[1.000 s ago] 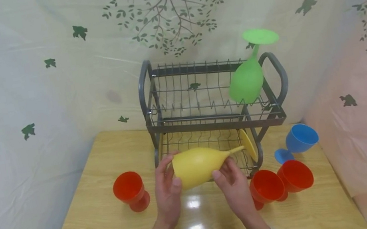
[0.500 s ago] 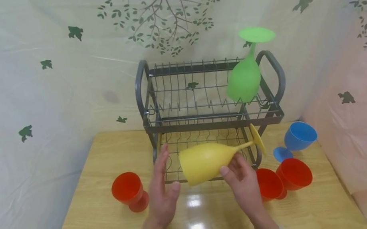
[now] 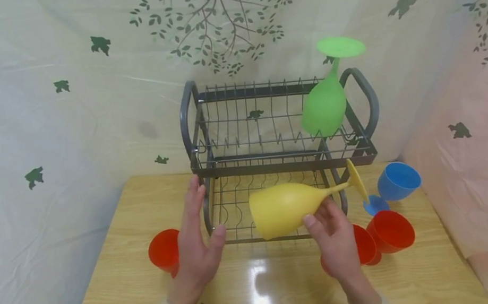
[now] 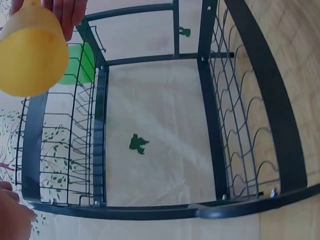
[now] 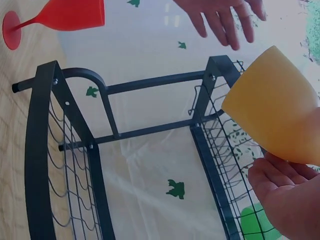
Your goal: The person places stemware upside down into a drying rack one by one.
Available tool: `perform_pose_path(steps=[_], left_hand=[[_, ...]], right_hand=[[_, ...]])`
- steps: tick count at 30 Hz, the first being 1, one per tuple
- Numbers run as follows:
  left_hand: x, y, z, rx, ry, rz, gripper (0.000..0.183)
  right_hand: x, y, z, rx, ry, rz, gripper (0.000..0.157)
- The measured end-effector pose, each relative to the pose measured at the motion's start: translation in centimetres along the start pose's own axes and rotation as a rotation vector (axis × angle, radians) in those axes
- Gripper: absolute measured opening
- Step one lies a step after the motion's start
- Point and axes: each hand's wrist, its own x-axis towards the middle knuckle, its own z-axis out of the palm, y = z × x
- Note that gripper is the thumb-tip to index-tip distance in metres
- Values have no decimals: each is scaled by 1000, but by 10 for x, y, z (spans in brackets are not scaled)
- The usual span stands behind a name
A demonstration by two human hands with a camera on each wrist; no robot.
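A yellow plastic goblet (image 3: pixel 285 208) lies sideways in the air before the rack's lower tier, its mouth to the left and its foot to the right. My right hand (image 3: pixel 336 241) grips it from below, where the bowl narrows to the stem. My left hand (image 3: pixel 195 243) is apart from the goblet, fingers straight, at the rack's left front corner and partly over a red goblet (image 3: pixel 164 251). The dark two-tier dish rack (image 3: pixel 285 164) stands behind both hands. On its upper tier, at the right, a green goblet (image 3: pixel 324 106) leans upside down.
Right of the rack a blue goblet (image 3: pixel 399 181) stands on the wooden table (image 3: pixel 119 302). Two red goblets stand close together in front of it; one red goblet (image 3: pixel 392 231) shows well, the other is partly behind my right hand. A printed cloth (image 3: pixel 74 121) hangs behind.
My left hand has let go of the yellow goblet's rim and moved left, its fingers straightening. My right hand has carried the goblet a little to the right.
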Motion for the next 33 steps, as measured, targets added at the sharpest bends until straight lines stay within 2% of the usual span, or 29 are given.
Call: perform_pose_path(steps=[8, 12, 19, 27, 33], left_hand=[[12, -6, -7, 100, -41, -21, 77], [16, -12, -10, 175, -63, -44, 80], [19, -18, -14, 324, -176, -110, 84], [21, -22, -13, 439, -214, -69, 86], [22, -22, -12, 479, -252, -81, 88]], right_hand=[[7, -10, -9, -55, 22, 27, 50], [12, -16, -11, -29, 18, 18, 50], [19, -26, -14, -16, 19, -20, 51], [26, -37, -15, -33, 6, -83, 54], [31, -44, -15, -50, 7, -121, 56]])
